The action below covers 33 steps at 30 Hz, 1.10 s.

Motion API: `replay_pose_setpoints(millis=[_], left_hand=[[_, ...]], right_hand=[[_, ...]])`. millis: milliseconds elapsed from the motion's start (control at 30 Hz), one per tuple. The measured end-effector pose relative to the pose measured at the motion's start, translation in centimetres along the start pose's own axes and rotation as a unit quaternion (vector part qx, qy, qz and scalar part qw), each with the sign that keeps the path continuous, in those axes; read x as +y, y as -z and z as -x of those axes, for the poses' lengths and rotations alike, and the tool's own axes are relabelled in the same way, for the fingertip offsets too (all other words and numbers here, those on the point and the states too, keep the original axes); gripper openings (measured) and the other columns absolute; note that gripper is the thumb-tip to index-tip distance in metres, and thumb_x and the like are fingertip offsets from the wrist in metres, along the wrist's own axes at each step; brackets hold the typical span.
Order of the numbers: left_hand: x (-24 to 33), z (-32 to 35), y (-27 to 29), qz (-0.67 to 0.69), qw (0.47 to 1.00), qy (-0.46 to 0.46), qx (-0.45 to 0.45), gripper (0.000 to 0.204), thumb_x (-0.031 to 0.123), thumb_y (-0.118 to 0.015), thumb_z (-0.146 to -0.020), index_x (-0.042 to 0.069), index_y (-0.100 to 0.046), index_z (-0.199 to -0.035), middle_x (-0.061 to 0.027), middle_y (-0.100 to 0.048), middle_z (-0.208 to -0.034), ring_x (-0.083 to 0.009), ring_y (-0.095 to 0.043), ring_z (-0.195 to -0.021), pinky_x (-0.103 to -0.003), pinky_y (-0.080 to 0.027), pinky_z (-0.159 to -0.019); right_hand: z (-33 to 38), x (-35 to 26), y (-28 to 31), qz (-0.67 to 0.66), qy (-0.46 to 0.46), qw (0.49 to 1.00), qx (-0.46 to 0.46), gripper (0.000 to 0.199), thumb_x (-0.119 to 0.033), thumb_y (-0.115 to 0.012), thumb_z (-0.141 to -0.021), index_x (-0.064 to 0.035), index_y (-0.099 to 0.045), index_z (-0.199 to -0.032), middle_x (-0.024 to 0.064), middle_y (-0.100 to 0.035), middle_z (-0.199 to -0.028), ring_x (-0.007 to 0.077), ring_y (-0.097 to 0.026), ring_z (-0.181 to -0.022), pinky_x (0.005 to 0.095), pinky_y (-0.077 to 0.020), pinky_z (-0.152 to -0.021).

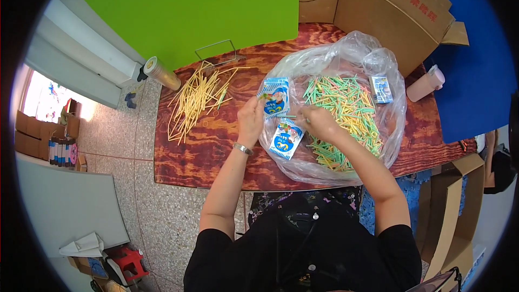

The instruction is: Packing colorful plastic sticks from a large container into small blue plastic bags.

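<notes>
My left hand (251, 121) is closed on the edge of a blue-and-white packet (277, 107), held upright over the left rim of a large clear plastic bag (346, 54). Just right of it my right hand (320, 123) is closed in a pinch. A thin short stick (291, 116) pokes out from its fingertips toward the packet. Inside the spread bag lies a heap of short green, yellow and pink sticks (354, 113). A second blue-and-white packet (285, 139) lies below my hands, and another small packet (381, 90) rests on the bag's right side.
Long pale-yellow sticks (197, 97) lie loose at the table's left, near a clear bottle (162, 74) and a wire stand (216, 51). A pink cup (425, 84) and cardboard boxes (389, 8) stand at the right and back. An open carton (448, 205) is at lower right.
</notes>
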<state>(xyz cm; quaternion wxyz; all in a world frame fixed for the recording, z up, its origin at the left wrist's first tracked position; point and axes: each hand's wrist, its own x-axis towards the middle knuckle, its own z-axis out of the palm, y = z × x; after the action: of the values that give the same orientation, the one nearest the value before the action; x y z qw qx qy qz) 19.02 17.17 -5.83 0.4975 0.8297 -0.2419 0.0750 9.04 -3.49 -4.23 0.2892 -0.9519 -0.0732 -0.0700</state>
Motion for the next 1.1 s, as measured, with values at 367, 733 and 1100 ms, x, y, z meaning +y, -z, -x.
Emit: replay_pose_setpoints(millis=[367,733,1100], left_hand=[[-5.0,-2.0,-2.1,-0.134,0.983,0.07,-0.105,0.024,0.025,-0.059,-0.09,0.001,-0.062,-0.095,-0.0207,-0.064,-0.084,-0.0376,-0.063,-0.084,-0.043,-0.05,-0.07],[3.3,4.5,0.2,0.139,0.958,0.066,-0.244,0.025,0.018,-0.065,-0.09,-0.003,-0.065,-0.103,-0.0071,-0.067,-0.087,-0.0078,-0.058,-0.076,-0.024,-0.047,-0.064],[2.2,8.7,0.0,0.082,0.966,0.086,-0.229,0.021,0.016,-0.068,-0.087,-0.004,-0.067,-0.087,-0.0006,-0.062,-0.066,-0.001,-0.051,-0.064,-0.023,-0.043,-0.053]], right_hand=[[0.5,0.1,-3.4,0.142,-0.074,0.985,-0.063,0.039,-0.016,-0.059,-0.083,-0.0129,-0.051,-0.121,0.0137,-0.067,-0.091,0.0336,-0.066,-0.085,0.0436,-0.053,-0.067],[2.2,-2.0,2.9,-0.074,0.044,0.994,0.071,0.014,-0.013,-0.066,-0.082,-0.0045,-0.067,-0.094,0.0114,-0.065,-0.082,0.0242,-0.064,-0.078,0.0343,-0.0507,-0.07],[-2.3,3.7,-0.7,0.004,0.066,0.996,-0.06,0.017,-0.015,-0.063,-0.083,-0.0144,-0.069,-0.099,0.01,-0.066,-0.089,0.0303,-0.065,-0.085,0.0403,-0.0524,-0.075]])
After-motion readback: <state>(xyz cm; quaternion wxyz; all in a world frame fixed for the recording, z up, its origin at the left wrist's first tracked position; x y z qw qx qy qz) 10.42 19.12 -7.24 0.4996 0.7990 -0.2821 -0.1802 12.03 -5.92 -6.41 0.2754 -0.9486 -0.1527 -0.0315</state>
